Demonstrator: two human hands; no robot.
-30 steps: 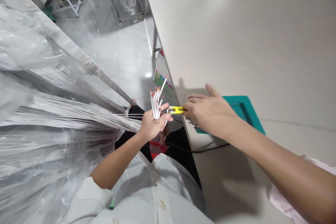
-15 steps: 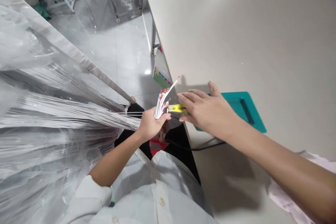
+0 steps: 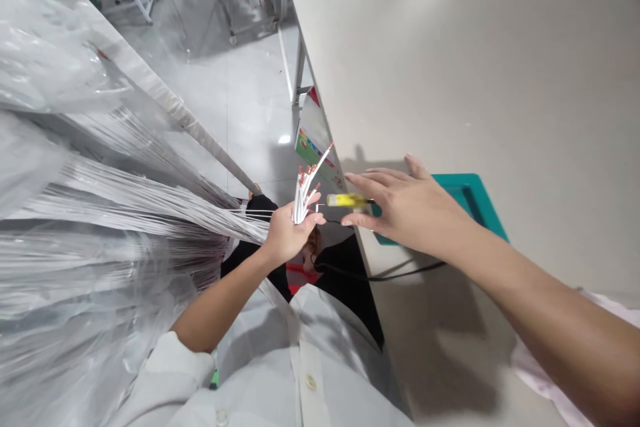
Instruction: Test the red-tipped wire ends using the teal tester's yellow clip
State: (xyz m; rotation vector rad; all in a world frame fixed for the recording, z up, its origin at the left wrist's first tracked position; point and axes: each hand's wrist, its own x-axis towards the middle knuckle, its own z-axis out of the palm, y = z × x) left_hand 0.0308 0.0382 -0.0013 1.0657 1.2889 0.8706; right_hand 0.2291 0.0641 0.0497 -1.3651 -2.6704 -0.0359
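Wires point(image 3: 302, 199) — white, slim, many copper-coloured ends already bare — fill the left hand point(image 3: 290, 233), left of the pale surface point(image 3: 475, 60); the right hand point(image 3: 413, 207) loosely holds a slim yellow tool point(image 3: 347, 200) — remaining work unclear.

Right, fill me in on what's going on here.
A person is working with both hands beside a table. The left hand grips a bundle of white wires, its copper-coloured ends sticking up; the wires trail off to the left. The right hand, over the table's edge, loosely holds a yellow tool, too blurred to identify, pointing toward the left fingertips with a small gap between. A green tray lies on the table, partly hidden by the right hand.
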